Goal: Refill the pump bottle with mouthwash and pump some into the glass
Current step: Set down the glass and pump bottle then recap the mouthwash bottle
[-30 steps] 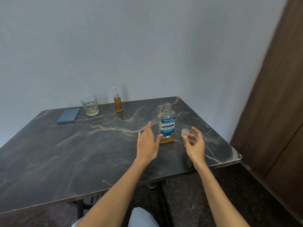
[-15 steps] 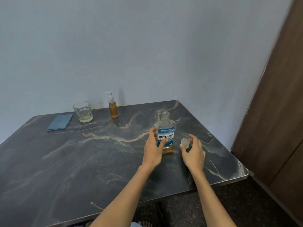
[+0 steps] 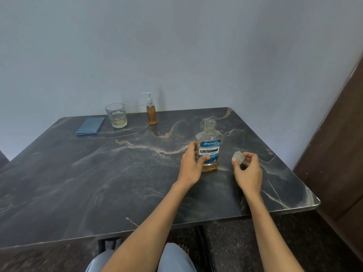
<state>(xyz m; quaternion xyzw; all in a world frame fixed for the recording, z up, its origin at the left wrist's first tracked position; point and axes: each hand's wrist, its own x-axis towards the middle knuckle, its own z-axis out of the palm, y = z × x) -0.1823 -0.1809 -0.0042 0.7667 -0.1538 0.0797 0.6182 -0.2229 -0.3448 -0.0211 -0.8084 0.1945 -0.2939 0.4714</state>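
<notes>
Pump bottle: far edge, amber liquid inside.
Glass: left of it, pale liquid at bottom.
Mouthwash bottle: uncapped, nearly empty; label "LISTERINE COOL MINT".
Left hand: grips it.
Right hand: pinches cap.

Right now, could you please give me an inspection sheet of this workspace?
Surface: dark marbled table, pale veins.
Job's things: mouthwash bottle upright, uncapped, little amber liquid left; clear cap; pump bottle amber, pump on; glass with a little pale liquid.
Clutter: blue cloth, folded, beside the glass.
Grippers: left hand grips the mouthwash bottle; right hand pinches the cap.
Cables: nothing seen.
Surroundings: grey wall; brown door at right.
</notes>
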